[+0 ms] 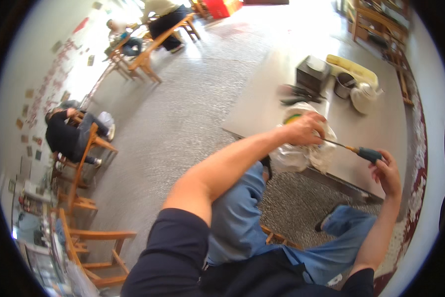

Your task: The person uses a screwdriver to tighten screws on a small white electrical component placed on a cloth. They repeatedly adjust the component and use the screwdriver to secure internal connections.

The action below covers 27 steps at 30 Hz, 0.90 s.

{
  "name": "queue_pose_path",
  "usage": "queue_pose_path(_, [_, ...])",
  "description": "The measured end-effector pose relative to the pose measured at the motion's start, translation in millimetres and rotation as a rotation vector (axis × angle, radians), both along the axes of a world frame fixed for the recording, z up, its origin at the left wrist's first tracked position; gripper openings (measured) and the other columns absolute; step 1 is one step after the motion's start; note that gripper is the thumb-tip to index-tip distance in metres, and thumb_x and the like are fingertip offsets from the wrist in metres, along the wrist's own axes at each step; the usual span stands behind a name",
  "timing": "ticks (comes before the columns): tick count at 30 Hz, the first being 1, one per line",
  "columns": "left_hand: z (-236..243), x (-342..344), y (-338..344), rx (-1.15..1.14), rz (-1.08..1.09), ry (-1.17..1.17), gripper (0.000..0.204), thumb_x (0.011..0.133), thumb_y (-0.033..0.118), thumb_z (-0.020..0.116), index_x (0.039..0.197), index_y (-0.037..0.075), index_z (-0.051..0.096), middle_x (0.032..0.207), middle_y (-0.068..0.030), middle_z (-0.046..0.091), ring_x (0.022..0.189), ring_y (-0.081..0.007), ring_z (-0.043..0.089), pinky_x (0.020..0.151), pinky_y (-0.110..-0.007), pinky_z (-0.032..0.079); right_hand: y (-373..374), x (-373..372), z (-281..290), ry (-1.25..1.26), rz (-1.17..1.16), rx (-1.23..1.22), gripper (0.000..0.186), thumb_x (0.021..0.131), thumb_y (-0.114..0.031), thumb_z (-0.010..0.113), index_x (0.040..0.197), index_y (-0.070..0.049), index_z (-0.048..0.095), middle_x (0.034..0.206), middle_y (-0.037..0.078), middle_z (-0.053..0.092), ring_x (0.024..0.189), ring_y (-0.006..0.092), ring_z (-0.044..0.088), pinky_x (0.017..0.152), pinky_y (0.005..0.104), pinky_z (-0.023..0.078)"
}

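My left hand [305, 127] is closed over a crumpled white plastic bag [301, 157] at the table's near edge, by a yellow-green item [292, 119] partly hidden in it; exactly what the fingers grip is unclear. A screwdriver [366, 153] with a dark green handle and thin shaft reaches from that hand to my right hand [385, 168], whose fingertips hold the handle's end. Blurred dark-handled tools [301, 99] lie just beyond the bag on the steel table [247, 114].
The table also bears a dark box [309, 76], a cup [344, 85], a white teapot [365, 99] and a yellow tray [348, 67]. One person [66, 133] sits on a wooden chair at left; others [163, 29] are by a bench at the back. A wooden chair [96, 232] stands lower left.
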<state>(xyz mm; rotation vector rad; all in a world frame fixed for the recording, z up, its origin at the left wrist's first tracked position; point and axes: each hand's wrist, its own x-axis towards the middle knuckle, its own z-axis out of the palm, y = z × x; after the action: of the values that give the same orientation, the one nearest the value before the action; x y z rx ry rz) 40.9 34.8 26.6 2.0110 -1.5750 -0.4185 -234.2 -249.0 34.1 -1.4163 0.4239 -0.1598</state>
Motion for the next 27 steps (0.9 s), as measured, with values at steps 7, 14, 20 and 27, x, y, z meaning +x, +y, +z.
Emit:
queue_pose_path(7, [9,12,35,0.072,0.066,-0.088,0.095,0.072,0.029,0.085,0.153,0.006,0.04,0.148,-0.0289,0.046,0.14,-0.0414,0.044,0.118,-0.046,0.038,6,4,10,-0.025,0.079,-0.05,0.046,0.086,-0.006,0.07,0.13,0.001,0.057,0.097,0.015,0.072,0.076,0.0171,0.07,0.057,0.023,0.053])
queue_pose_path(14, [22,6,30,0.061,0.058,-0.08,0.078,0.077,0.02,0.085,0.143,0.0,0.05,0.137,-0.0235,0.058,0.132,-0.038,0.053,0.112,-0.042,0.043,1,-1,9,-0.046,0.086,0.001,0.049,0.085,0.0,0.07,0.132,-0.002,0.057,0.1,0.013,0.073,0.085,0.0192,0.072,0.064,0.0248,0.054])
queue_pose_path(20, [19,2,31,0.005,0.051,-0.106,0.065,0.076,0.021,0.086,0.13,0.001,0.057,0.127,-0.0208,0.062,0.123,-0.0377,0.058,0.106,-0.044,0.047,0,0,-1,-0.078,0.06,0.02,0.049,0.086,0.003,0.07,0.133,-0.001,0.057,0.101,0.013,0.073,0.09,0.0205,0.072,0.069,0.0276,0.056])
queue_pose_path(27, [13,6,34,-0.011,0.069,-0.053,0.065,0.077,0.022,0.085,0.131,0.002,0.057,0.129,-0.021,0.063,0.125,-0.0382,0.057,0.106,-0.044,0.047,6,3,-9,-0.143,0.017,0.071,0.05,0.086,0.007,0.068,0.134,0.001,0.056,0.108,0.017,0.072,0.096,0.024,0.072,0.078,0.031,0.06])
